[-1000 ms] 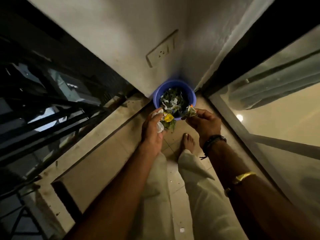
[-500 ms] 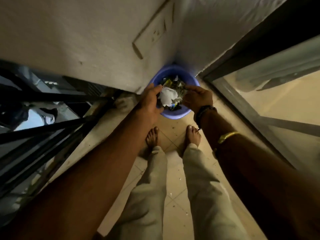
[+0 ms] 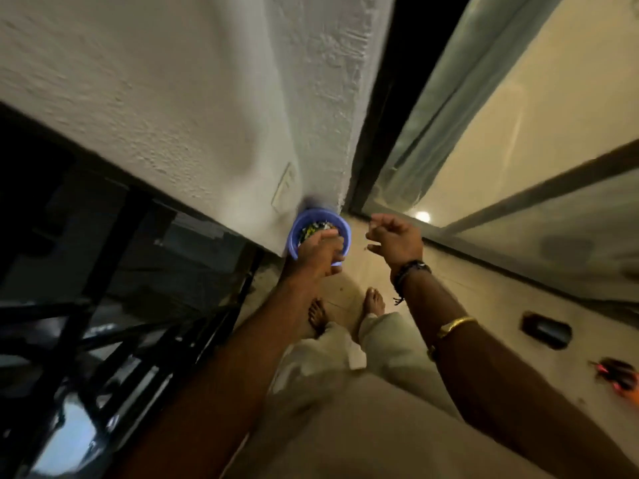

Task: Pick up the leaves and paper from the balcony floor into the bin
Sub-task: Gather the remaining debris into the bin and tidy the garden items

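The blue bin (image 3: pixel 342 227) stands on the floor in the corner where the wall meets the door frame, with leaves and paper scraps (image 3: pixel 313 229) inside. My left hand (image 3: pixel 316 255) hovers over the bin's near rim, fingers loosely bent, and covers part of it; nothing shows in its grasp. My right hand (image 3: pixel 396 242) hangs just right of the bin, above the floor, fingers loosely curled and empty. A tiny dark speck sits by its thumb.
A dark metal railing (image 3: pixel 114 326) runs along the left. The white wall (image 3: pixel 193 108) with a socket plate (image 3: pixel 285 188) rises behind the bin. A glass sliding door (image 3: pixel 518 188) lines the right. A dark object (image 3: pixel 546 330) and an orange-red thing (image 3: pixel 619 378) lie on the floor at right.
Both hands held leaves and a white paper wad over the bin; now they hold nothing. My right hand has drawn away to the right. The view has lifted and blurred.
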Demonstrator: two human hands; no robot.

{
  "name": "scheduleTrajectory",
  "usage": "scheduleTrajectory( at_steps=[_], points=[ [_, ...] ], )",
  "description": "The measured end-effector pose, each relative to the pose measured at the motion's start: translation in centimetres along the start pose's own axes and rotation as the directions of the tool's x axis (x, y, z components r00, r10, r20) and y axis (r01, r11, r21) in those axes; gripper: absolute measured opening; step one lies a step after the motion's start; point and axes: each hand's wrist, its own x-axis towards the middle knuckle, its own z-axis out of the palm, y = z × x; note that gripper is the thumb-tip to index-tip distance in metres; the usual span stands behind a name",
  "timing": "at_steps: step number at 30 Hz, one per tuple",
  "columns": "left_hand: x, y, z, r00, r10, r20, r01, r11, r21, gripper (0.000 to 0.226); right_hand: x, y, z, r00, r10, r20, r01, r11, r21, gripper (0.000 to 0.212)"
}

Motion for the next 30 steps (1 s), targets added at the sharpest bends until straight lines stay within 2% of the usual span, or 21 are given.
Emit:
scheduleTrajectory(
  at_steps=[6,11,15,18,25,30],
  points=[
    [-5.3,1.1,5.1,0.965,0.101,0.243,-0.138,0.981,0.139,0.016,-6.7,-0.7,-8.7,0.981,-0.05,-0.187,0.077,0.987,0.138,0.021],
    [-8.3,0.0,12.3,0.908,0.117,0.402,-0.279,0.886,0.37,0.025,-9.5,2.2,-16.6,0.923,-0.013,-0.384,0.098,0.975,0.202,0.021],
    [-11.8,-3.0,19.4,0.852,0.088,0.516,-0.378,0.786,0.49,0.014,-12.9,5.6,-24.1,0.834,0.02,-0.551,0.108,0.974,0.198,0.025],
    [-15.2,-6.6,24.6,0.797,0.072,0.6,-0.465,0.706,0.534,0.017,-16.0,9.0,-29.9,0.766,0.035,-0.642,0.107,0.978,0.18,0.024],
    [-23.3,-16.6,37.5,0.654,-0.034,0.756,-0.607,0.573,0.55,0.021,-24.0,15.7,-43.0,0.594,0.093,-0.799,0.114,0.973,0.199,0.023],
    [-28.3,-22.9,46.5,0.544,-0.128,0.83,-0.701,0.474,0.533,0.022,-28.2,19.6,-51.5,0.464,0.187,-0.866,0.082,0.964,0.252,0.026]
  ],
)
